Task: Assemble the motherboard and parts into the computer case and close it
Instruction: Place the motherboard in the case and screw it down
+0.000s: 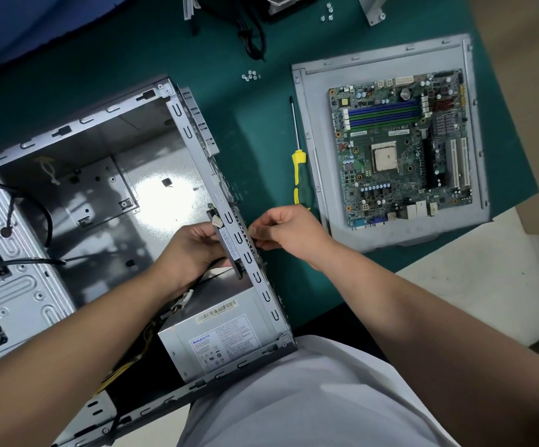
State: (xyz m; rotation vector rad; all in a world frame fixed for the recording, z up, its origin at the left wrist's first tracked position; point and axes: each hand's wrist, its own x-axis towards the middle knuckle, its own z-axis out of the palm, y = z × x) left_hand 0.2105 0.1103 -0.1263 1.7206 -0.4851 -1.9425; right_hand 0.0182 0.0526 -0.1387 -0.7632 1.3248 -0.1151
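Green mat (255, 150) bears case (100, 162); motherboard (400, 146) lies beyond right hand (289, 232).

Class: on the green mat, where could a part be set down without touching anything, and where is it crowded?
Free: green mat between the case and screwdriver, below the screws. Crowded: the case wall where left hand and right hand work, and the mat's top edge with cables.
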